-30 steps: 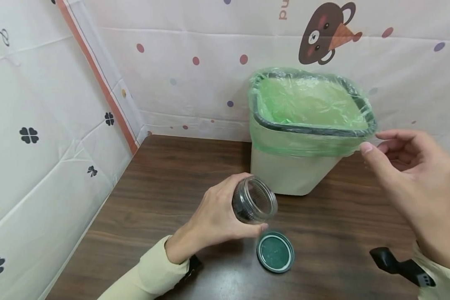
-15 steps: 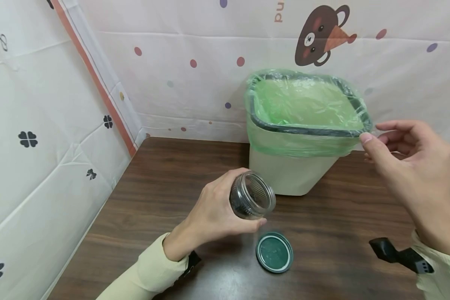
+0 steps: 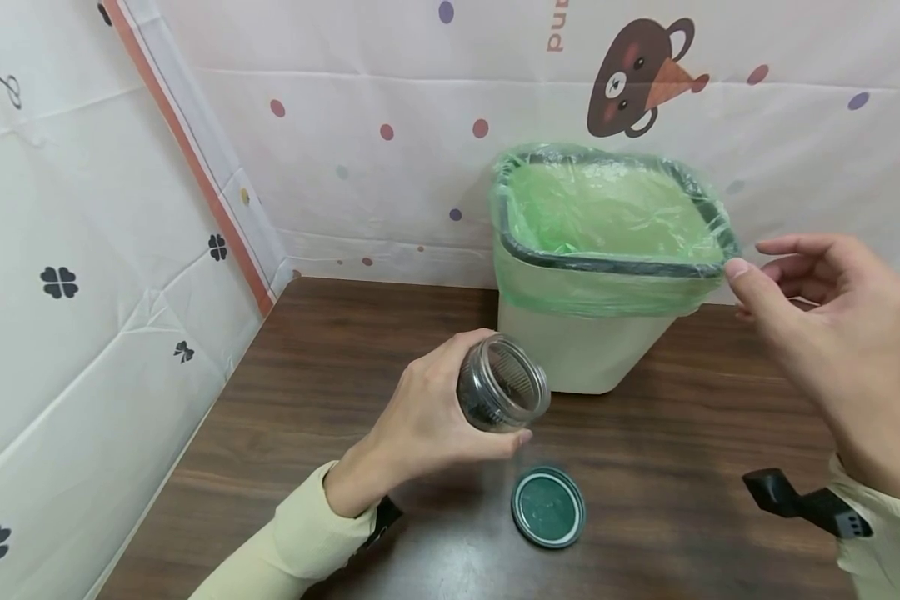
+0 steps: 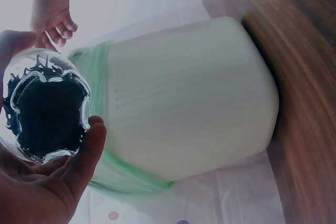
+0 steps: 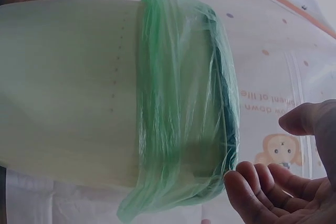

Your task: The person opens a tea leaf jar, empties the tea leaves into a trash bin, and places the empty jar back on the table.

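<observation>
A clear glass jar (image 3: pixel 501 385) with dark contents is gripped in my left hand (image 3: pixel 427 408), its lidless mouth tilted toward the right. Seen from the left wrist, the jar's base (image 4: pixel 50 111) shows the dark mass through the glass. Below the jar, a green lid (image 3: pixel 548 507) lies on the table with its inner side up. My right hand (image 3: pixel 840 308) is beside the right corner of the trash can (image 3: pixel 570 350), thumb apart from the loosely bent fingers. In the right wrist view those fingertips (image 5: pixel 239 182) are right at the bag-covered rim.
A green plastic bag (image 3: pixel 615 296) lines the can and folds over its dark rim. The can stands at the back of the brown wooden table (image 3: pixel 330 358), in front of a patterned cloth wall (image 3: pixel 390 183). Another cloth wall (image 3: pixel 67 358) borders the left side.
My left hand has lifted the tilted jar slightly. My right hand has risen a little beside the can's rim. The head view has shifted slightly; can and lid stay in place.
</observation>
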The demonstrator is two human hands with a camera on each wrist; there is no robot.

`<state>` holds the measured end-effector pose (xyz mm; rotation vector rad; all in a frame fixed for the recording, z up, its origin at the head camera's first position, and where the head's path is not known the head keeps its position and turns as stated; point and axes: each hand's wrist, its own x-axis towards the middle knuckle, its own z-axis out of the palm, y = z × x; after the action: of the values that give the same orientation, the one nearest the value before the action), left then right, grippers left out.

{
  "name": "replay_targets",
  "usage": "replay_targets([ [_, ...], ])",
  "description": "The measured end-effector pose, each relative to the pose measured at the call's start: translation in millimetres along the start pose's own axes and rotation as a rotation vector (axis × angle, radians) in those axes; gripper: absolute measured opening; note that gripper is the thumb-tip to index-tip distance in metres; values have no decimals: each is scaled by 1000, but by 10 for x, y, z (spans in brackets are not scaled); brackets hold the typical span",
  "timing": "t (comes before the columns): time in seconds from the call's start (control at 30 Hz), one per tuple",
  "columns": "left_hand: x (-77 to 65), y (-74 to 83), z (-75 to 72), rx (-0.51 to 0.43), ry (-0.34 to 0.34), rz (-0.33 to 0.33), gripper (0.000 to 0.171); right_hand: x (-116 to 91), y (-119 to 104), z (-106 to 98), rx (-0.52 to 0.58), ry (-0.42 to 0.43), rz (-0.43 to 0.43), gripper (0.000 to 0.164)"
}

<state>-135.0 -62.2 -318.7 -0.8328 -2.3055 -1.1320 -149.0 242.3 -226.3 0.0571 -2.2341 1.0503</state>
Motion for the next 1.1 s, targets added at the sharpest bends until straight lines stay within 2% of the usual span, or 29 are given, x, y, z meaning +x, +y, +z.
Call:
replay_targets([
  [0.63,78,23,-67,-7,18,15,80,151,18,-49,-92,-50,17,29],
  [1.1,134,41,-99,-11,26,26,79,220,15,-63,-109,-81,28,34],
])
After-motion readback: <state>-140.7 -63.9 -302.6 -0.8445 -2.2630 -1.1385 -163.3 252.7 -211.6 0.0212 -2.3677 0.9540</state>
